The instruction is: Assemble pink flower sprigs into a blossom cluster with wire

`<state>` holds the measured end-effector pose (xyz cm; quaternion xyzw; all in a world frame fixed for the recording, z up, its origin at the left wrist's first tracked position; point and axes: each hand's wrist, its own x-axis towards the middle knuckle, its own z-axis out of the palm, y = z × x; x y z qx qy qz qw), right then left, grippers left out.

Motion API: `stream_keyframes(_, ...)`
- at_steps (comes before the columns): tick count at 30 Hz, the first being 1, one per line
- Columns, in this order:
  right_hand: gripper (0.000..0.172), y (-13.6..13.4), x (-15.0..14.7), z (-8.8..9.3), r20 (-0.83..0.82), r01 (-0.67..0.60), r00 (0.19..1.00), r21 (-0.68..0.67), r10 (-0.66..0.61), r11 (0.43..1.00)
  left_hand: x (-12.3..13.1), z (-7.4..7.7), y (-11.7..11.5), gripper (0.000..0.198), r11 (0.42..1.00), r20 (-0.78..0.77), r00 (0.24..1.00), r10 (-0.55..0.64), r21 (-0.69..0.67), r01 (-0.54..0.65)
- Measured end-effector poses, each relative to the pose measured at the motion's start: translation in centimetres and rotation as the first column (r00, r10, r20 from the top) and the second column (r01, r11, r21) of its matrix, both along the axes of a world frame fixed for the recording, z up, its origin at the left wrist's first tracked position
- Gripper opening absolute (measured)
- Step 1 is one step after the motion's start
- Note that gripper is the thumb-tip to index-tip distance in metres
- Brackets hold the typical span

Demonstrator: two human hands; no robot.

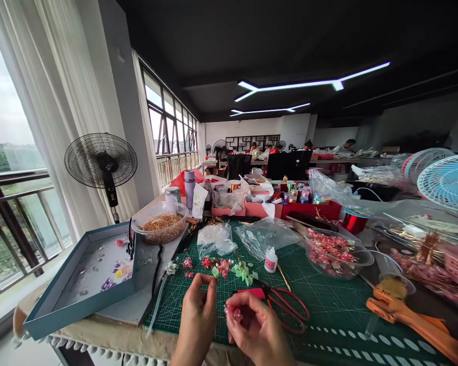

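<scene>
Pink beaded piece sat low in the middle of the view, just above the near edge of the green cutting mat, gripped in the curled fingers of the right hand. Its exposed end faced left towards the left hand. The fingers covered so much of it that its long axis could not be made out. The left hand was pinched narrow, thumb against forefinger, just beside the piece; whatever lay between those fingertips was too fine to see. Both forearms were cut off by the bottom of the frame. Red-handled scissors lay on the mat just right of the hands. Beyond them was a row of small beaded flowers and a small glue bottle. A clear bowl to the right held pink and red beads, and another clear bowl on the left held golden wire bits. A teal tray at the left edge of the tabletop carried a scatter of loose beads. An orange glue gun was partly cut off at the lower right.
</scene>
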<state>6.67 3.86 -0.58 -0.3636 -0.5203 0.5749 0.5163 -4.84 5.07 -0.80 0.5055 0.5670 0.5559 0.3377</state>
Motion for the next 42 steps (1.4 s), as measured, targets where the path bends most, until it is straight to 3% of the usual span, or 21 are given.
stream_keyframes(2,0.036,0.0,0.4,0.0,-0.135,0.013,0.991,-0.062,-0.021,0.998,-0.3,-0.3,-0.3,0.031,1.0,-0.015,1.0,-0.007,-0.001,0.007)
stream_keyframes(4,0.038,0.0,0.8,-0.4,-0.166,0.013,0.986,-0.033,-0.018,0.999,-0.9,0.0,-0.7,0.028,1.0,-0.043,0.999,-0.009,0.008,0.009)
stream_keyframes(10,0.023,-1.0,0.9,-1.2,0.064,0.061,0.995,0.246,-0.079,0.967,-0.9,1.7,-1.2,0.021,0.997,-0.128,0.991,-0.048,0.053,0.055)
stream_keyframes(13,0.032,-1.4,0.8,-1.0,0.097,0.087,0.988,0.289,-0.119,0.953,0.1,1.4,-1.1,0.021,0.997,-0.14,0.988,-0.067,0.024,0.071)
stream_keyframes(15,0.037,-1.3,0.9,-1.0,0.103,0.016,0.994,0.219,-0.04,0.976,0.5,1.0,-1.1,0.021,0.997,-0.135,0.988,-0.075,0.016,0.078)
stream_keyframes(18,0.036,-0.6,1.0,-1.7,0.0,-0.248,0.969,0.005,0.248,0.969,0.5,1.0,-1.1,0.024,0.996,-0.126,0.988,-0.087,0.019,0.09)
stream_keyframes(21,0.047,0.3,0.9,-2.7,-0.202,-0.503,0.854,-0.087,0.479,0.86,0.3,1.4,-1.2,0.026,0.993,-0.105,0.987,-0.118,0.007,0.12)
stream_keyframes(24,0.054,0.7,0.9,-2.9,-0.324,-0.644,0.742,-0.106,0.586,0.757,0.1,1.8,-1.2,0.027,0.99,-0.077,0.987,-0.141,-0.007,0.141)
stream_keyframes(28,0.063,0.1,1.2,-1.3,-0.331,-0.671,0.725,-0.142,0.604,0.728,-0.1,1.8,-1.1,0.031,0.989,-0.038,0.988,-0.148,-0.018,0.147)
stream_keyframes(33,0.045,-0.7,1.8,0.6,-0.303,-0.616,0.762,-0.068,0.572,0.785,-0.2,1.5,-1.2,0.034,0.989,-0.009,0.989,-0.146,-0.027,0.146)
stream_keyframes(36,0.052,-0.6,2.1,0.3,-0.255,-0.59,0.791,-0.074,0.556,0.804,-0.2,1.5,-1.4,0.035,0.985,0.029,0.985,-0.169,-0.025,0.169)
stream_keyframes(38,0.058,-0.4,2.4,-0.2,-0.209,-0.63,0.77,-0.095,0.603,0.771,-0.1,1.5,-1.6,0.037,0.982,0.049,0.982,-0.184,-0.022,0.185)
stream_keyframes(42,0.043,-0.2,2.8,-1.1,-0.24,-0.687,0.717,-0.088,0.654,0.721,0.1,1.3,-2.2,0.038,0.977,0.06,0.976,-0.207,-0.028,0.209)
